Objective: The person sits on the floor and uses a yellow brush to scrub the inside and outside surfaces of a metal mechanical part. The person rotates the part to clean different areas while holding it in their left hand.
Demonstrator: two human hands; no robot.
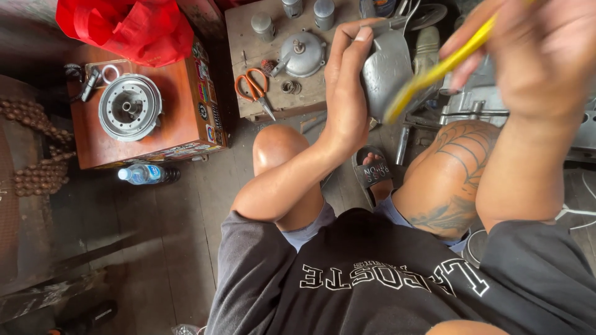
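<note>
We see the left hand (347, 93) near the top centre of the frame, its grip closed around a grey metal cover (386, 74), fingers curled over the upper edge and the thumb side toward us. The cover is held up in the air above the knees, just in front of the low wooden bench (261, 108) at the top centre.

The right hand (540, 56) fills the upper right of the frame, close to the camera and blurred. Its grip is shut on a yellow tool (434, 71), a slim handle that slants down to the left, with its lower end at the cover's face; we cannot tell whether it touches.

On the bench lie orange-handled scissors (253, 90), a round domed metal part (302, 54) and a few small grey cylinders (262, 25). In the upper left, a brown box (180, 118) carries a round metal hub (130, 107), with a red bag (133, 28) behind it. A plastic water bottle (144, 174) lies on the floor just below the box.
</note>
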